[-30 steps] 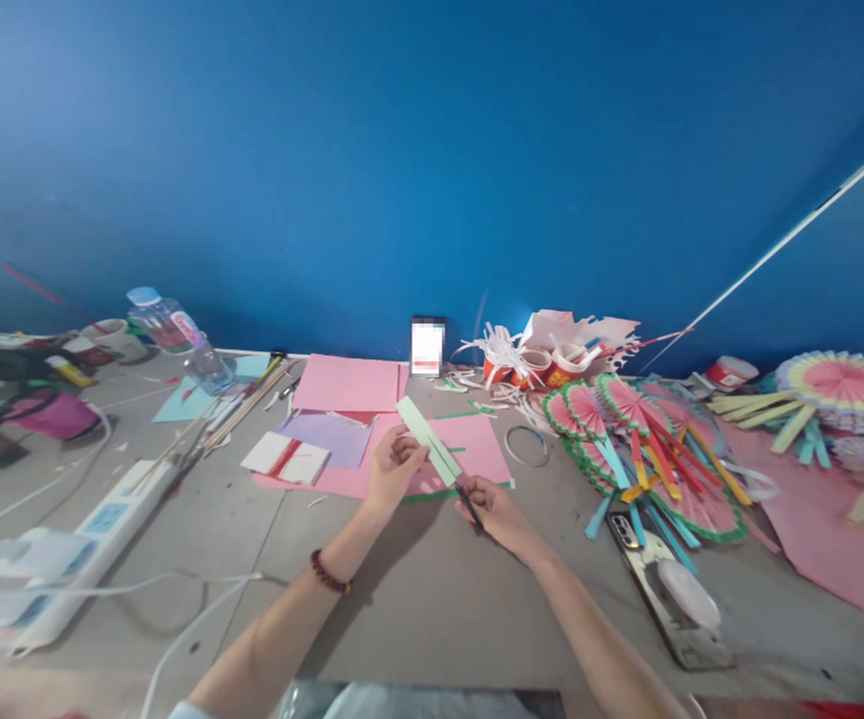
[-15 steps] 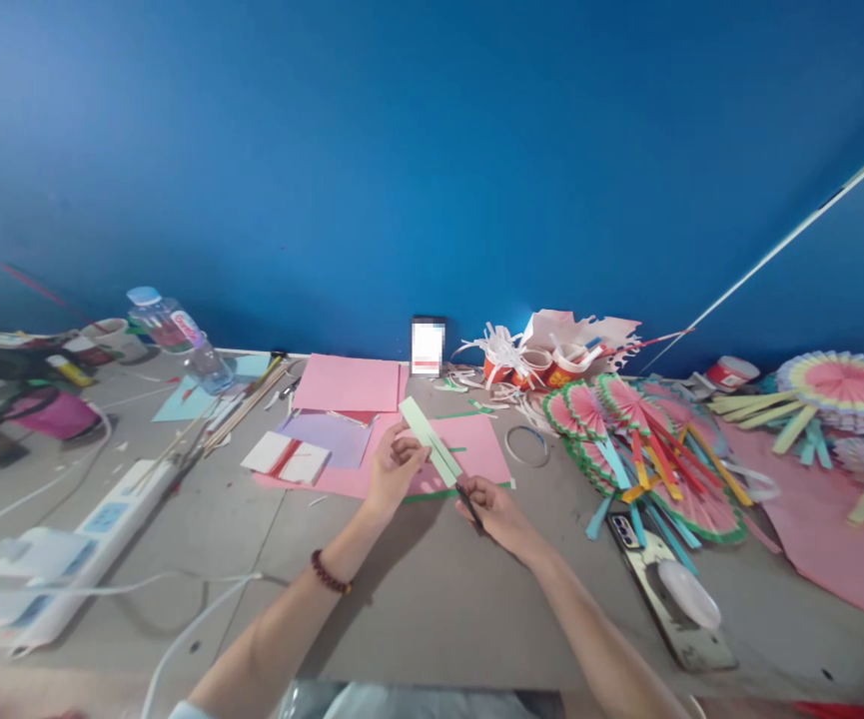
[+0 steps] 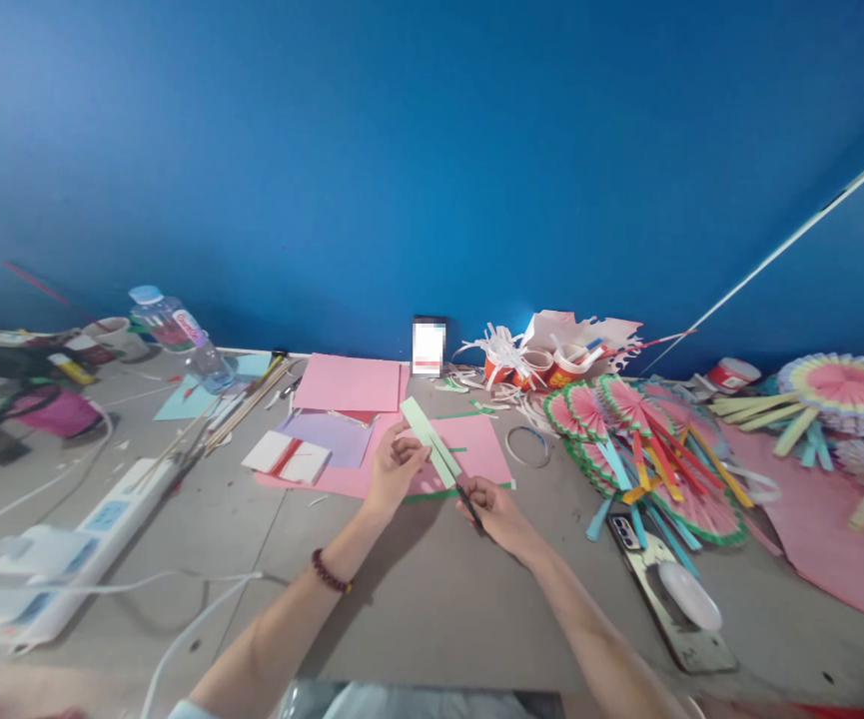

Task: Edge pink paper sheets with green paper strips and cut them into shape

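Note:
My left hand [image 3: 400, 467] pinches a pale green paper strip [image 3: 421, 421] between thumb and fingers, holding it raised and slanted over the pink paper [image 3: 485, 447]. At the strip's lower right end, my right hand [image 3: 492, 504] is closed around black-handled scissors [image 3: 468, 499]. Their narrow blades lie along the strip, partly hidden by it, and a lengthwise slit shows in the paper. My fingers cover most of the handles. Dark green strips lie on the pink sheet beneath.
Left stand a bottle [image 3: 184, 335], wooden sticks [image 3: 248, 404] and a power strip [image 3: 94, 539] with cables. Paper cups [image 3: 570, 364] and a lit screen [image 3: 429, 350] are by the blue wall. To the right lie folded paper fans [image 3: 630, 399], a phone [image 3: 652, 559], a mouse [image 3: 690, 594] and a tape ring [image 3: 527, 446].

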The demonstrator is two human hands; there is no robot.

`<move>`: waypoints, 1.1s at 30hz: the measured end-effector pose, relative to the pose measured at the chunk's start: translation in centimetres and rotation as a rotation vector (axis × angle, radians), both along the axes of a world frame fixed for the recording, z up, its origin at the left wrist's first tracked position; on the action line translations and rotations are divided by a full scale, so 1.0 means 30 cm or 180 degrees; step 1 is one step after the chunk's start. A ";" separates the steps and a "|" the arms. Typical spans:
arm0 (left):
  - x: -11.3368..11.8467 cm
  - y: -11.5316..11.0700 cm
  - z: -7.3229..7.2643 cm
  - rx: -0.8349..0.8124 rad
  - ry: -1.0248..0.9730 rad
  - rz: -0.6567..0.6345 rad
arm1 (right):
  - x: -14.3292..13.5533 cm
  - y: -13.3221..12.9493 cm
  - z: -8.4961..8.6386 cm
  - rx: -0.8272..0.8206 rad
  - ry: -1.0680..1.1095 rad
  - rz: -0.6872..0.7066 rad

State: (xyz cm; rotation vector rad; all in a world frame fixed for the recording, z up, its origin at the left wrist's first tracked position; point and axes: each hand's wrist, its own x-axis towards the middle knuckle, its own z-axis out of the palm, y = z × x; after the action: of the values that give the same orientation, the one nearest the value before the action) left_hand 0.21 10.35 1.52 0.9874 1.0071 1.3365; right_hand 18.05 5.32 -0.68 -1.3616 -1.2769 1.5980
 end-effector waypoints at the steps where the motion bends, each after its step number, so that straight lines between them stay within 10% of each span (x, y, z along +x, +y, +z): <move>1: 0.000 0.000 0.000 -0.0007 0.0002 -0.0010 | 0.000 0.000 0.001 0.0005 -0.0005 0.0000; 33: -0.016 0.005 0.011 0.0150 0.0298 0.0098 | 0.002 -0.004 0.010 -0.0103 -0.0028 0.0079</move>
State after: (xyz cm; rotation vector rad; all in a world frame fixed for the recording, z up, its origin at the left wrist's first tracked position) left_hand -0.27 10.52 1.84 1.0824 1.0691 1.3549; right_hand 18.10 5.21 -0.37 -1.3788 -1.2828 1.6379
